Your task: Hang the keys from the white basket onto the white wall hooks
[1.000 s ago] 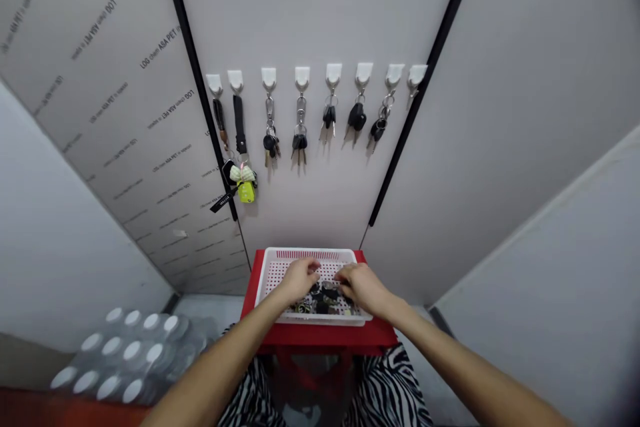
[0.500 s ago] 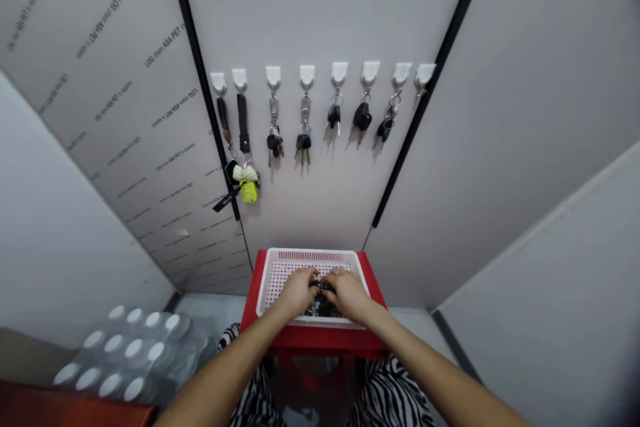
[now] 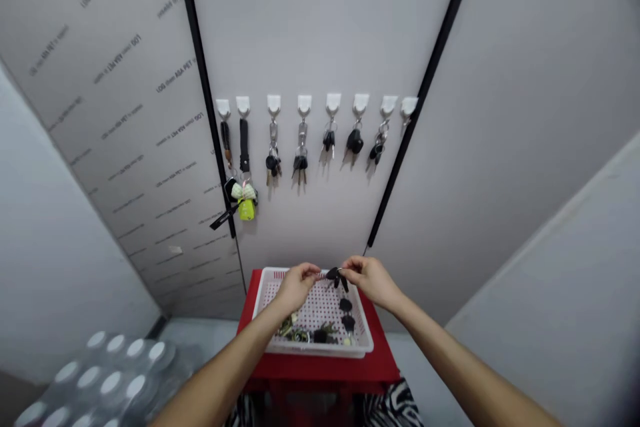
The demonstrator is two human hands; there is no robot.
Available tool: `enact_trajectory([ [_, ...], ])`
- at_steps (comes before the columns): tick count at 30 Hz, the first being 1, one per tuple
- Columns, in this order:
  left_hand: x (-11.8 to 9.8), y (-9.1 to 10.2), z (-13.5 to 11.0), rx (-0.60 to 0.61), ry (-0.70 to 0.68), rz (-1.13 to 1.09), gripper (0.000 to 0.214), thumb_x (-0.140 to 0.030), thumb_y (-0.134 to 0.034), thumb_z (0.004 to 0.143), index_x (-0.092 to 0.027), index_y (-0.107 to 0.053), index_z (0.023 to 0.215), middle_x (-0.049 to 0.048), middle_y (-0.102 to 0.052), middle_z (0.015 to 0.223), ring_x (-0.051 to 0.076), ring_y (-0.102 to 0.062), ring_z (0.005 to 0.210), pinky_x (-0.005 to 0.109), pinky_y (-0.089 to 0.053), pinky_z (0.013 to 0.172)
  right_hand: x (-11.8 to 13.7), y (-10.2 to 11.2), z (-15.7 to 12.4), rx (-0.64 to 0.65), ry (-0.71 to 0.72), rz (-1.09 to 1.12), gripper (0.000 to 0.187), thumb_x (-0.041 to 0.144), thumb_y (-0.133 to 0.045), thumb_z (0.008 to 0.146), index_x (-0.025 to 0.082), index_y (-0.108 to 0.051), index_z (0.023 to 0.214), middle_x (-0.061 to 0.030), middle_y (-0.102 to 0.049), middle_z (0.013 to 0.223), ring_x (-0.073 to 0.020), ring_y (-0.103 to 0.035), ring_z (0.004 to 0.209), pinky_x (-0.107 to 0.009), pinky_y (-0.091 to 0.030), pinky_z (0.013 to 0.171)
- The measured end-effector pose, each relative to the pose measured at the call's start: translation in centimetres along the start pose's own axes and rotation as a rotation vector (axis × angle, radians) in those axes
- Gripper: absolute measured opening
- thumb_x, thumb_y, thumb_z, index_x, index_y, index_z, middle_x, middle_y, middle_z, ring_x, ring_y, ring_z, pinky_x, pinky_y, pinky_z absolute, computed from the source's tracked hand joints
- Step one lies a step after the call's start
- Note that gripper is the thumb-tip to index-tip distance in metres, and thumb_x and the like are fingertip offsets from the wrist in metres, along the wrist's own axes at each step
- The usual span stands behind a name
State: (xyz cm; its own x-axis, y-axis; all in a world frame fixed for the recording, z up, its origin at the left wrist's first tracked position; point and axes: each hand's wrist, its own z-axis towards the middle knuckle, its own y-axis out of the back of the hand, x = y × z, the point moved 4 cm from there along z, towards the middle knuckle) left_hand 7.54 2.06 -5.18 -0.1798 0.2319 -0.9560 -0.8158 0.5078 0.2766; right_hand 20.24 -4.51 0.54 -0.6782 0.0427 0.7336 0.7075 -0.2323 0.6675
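Over the far right part of the white basket [image 3: 361,351], a bunch of black-headed keys [image 3: 337,276] hangs from its ring. My right hand [image 3: 373,280] pinches that ring between thumb and fingertips. From the left, my left hand [image 3: 296,288] has its fingers closed at the left end of the same bunch; the exact contact is small and blurred. Below, more keys [image 3: 320,335] lie along the basket's near side. Black-headed keys [image 3: 347,315] rest at its right side.
The basket stands on a red stool [image 3: 320,368]. On the wall, a row of white hooks [image 3: 305,104] carries several key bunches, one with a yellow-green fob [image 3: 246,209]. Wrapped bottles with white caps [image 3: 111,382] stand on the floor at lower left.
Both hands have risen from the keys in the basket to its far right part and moved apart. A bunch of keys is now lifted between them. The view has shifted slightly.
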Motion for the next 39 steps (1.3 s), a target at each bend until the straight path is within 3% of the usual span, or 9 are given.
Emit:
enact_trajectory([
  [3,-3.8,-0.4,1.2,0.031,-0.087,0.008,0.020,-0.015,-0.041,0.062,-0.012,-0.053,0.078,0.0021,-0.056,0.067,0.011,-0.048,0.063,0.022,-0.037,0.061,1.7,4.8,1.2,-0.097,0.007,0.013,0.015,0.027,-0.044,0.059,0.014,-0.050,0.055,0.0040,-0.045,0.044,-0.0056,-0.038,0.041,-0.018,-0.031,0.042],
  [7,-7.4,-1.0,2.1,0.050,-0.147,0.003,0.020,-0.016,-0.042,0.062,-0.012,-0.053,0.078,0.0023,-0.055,0.068,0.010,-0.047,0.063,0.022,-0.036,0.061,4.5,12.8,3.1,-0.336,0.022,-0.017,0.014,0.027,-0.047,0.057,0.014,-0.052,0.057,0.0035,-0.046,0.044,-0.0055,-0.040,0.039,-0.018,-0.033,0.042],
  [10,-8.3,-1.6,2.3,0.053,-0.148,-0.006,0.020,-0.016,-0.041,0.063,-0.011,-0.053,0.078,0.0028,-0.055,0.069,0.010,-0.047,0.064,0.022,-0.036,0.063,6.4,18.0,4.7,-0.530,0.009,-0.021,0.013,0.026,-0.049,0.057,0.014,-0.053,0.059,0.0031,-0.047,0.043,-0.0056,-0.041,0.038,-0.018,-0.034,0.040],
  [14,-8.0,-1.8,2.0,0.060,-0.141,-0.001,0.022,-0.016,-0.041,0.062,-0.011,-0.053,0.080,0.0034,-0.055,0.071,0.010,-0.048,0.066,0.022,-0.037,0.064,8.2,22.0,7.0,-0.683,0.017,-0.072,0.010,0.022,-0.049,0.057,0.013,-0.054,0.059,0.0028,-0.046,0.041,-0.0057,-0.042,0.037,-0.018,-0.035,0.041],
  [22,-6.1,0.0,1.5,0.016,-0.101,-0.004,0.020,-0.017,-0.042,0.061,-0.011,-0.052,0.077,0.0030,-0.054,0.069,0.011,-0.047,0.066,0.022,-0.036,0.065,9.6,24.1,9.6,-0.754,0.007,-0.371,0.016,0.022,-0.047,0.059,0.013,-0.059,0.065,0.0000,-0.052,0.045,-0.0077,-0.046,0.043,-0.019,-0.036,0.045],
  [33,-4.7,0.0,1.1,0.026,-0.076,0.016,0.020,-0.017,-0.041,0.060,-0.010,-0.052,0.076,0.0023,-0.053,0.066,0.011,-0.047,0.062,0.023,-0.036,0.062,10.3,24.0,9.7,-0.740,0.011,-0.457,0.017,0.020,-0.047,0.060,0.013,-0.060,0.068,-0.0016,-0.056,0.050,-0.0106,-0.050,0.050,-0.021,-0.037,0.050],
  [39,-4.2,0.1,0.6,0.023,-0.036,0.024,0.019,-0.016,-0.041,0.060,-0.011,-0.052,0.075,0.0014,-0.053,0.066,0.011,-0.046,0.063,0.022,-0.036,0.062,11.1,24.1,9.9,-0.664,-0.034,-0.433,0.013,0.013,-0.048,0.058,0.010,-0.060,0.063,-0.0011,-0.051,0.041,-0.0107,-0.050,0.045,-0.022,-0.038,0.046],
])
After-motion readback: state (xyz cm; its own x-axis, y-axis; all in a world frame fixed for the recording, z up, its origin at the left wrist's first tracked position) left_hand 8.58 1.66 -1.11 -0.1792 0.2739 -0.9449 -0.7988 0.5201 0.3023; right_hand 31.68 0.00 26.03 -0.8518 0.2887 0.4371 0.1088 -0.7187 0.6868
